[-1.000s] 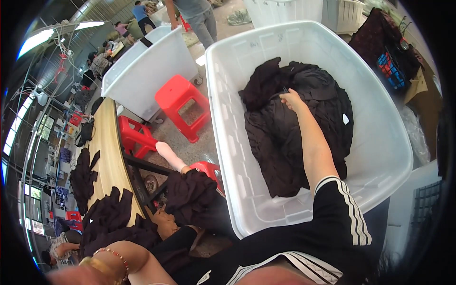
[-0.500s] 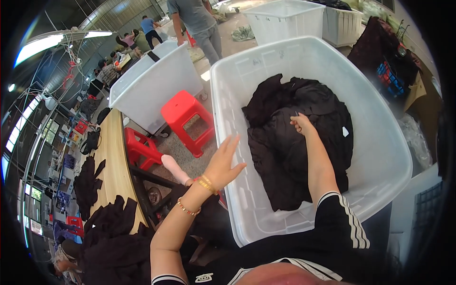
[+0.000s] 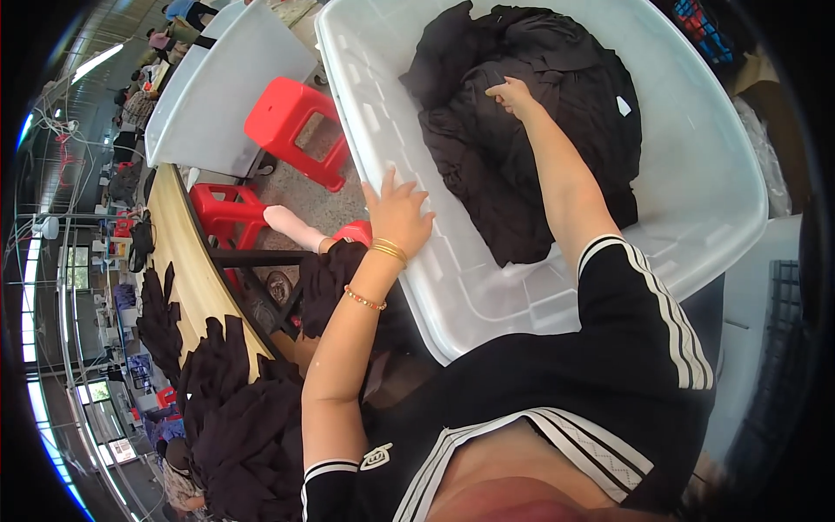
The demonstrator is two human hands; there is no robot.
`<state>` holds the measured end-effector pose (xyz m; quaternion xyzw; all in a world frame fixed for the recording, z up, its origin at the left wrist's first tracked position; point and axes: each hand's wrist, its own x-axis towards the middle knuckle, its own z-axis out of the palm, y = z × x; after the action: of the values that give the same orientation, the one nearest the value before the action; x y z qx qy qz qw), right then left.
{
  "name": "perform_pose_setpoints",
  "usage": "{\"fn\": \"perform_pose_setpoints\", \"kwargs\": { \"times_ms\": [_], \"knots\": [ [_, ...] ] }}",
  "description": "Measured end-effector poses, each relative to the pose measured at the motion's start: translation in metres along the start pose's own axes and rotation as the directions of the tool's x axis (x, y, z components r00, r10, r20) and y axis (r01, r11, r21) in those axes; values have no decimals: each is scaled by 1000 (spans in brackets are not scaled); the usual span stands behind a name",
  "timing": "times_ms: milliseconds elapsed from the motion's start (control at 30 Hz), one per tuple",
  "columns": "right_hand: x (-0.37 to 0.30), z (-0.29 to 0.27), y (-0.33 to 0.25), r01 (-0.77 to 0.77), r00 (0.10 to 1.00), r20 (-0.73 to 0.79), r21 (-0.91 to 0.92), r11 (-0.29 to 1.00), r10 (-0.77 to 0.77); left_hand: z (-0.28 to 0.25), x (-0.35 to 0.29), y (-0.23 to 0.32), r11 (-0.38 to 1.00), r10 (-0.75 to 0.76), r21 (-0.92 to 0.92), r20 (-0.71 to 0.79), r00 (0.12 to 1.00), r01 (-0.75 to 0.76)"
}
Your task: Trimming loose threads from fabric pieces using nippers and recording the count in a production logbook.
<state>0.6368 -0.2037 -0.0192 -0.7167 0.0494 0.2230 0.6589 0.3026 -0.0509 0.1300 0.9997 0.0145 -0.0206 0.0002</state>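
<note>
L hand (image 3: 398,213) is open, fingers spread, at the L rim of a big translucent white bin (image 3: 700,165); can't tell if it's touching. R hand (image 3: 511,94) reaches inside, fingers curled, at the dark cloth pile (image 3: 483,161); can't tell if it's pinching anything. Pile lies in the bin, nearer its L side, w/ a small white patch (image 3: 624,106) on the pile's R part. L of the bin: a red stool (image 3: 287,113), upright, & a 2nd bin (image 3: 235,87) just past it. Wooden surface (image 3: 187,261), far L, carries more dark fabric (image 3: 243,418).
</note>
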Motion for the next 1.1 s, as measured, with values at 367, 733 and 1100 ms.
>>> {"fn": "perform_pose_setpoints", "kwargs": {
  "times_ms": [367, 733, 1100],
  "knots": [
    [-53, -33, 108, -49, 998, 54, 99, 994, 43, 1, -3, -1, 999, -48, -29, -57, 997, 46],
    [-80, -49, 132, -90, 985, -111, 331, 940, 133, 0, -4, 2, 996, -51, -82, -78, 996, 45],
    [-82, -73, 138, 64, 865, -394, 700, 711, 311, -1, -5, 1, 994, -59, -94, -83, 995, 52]
  ]
}}
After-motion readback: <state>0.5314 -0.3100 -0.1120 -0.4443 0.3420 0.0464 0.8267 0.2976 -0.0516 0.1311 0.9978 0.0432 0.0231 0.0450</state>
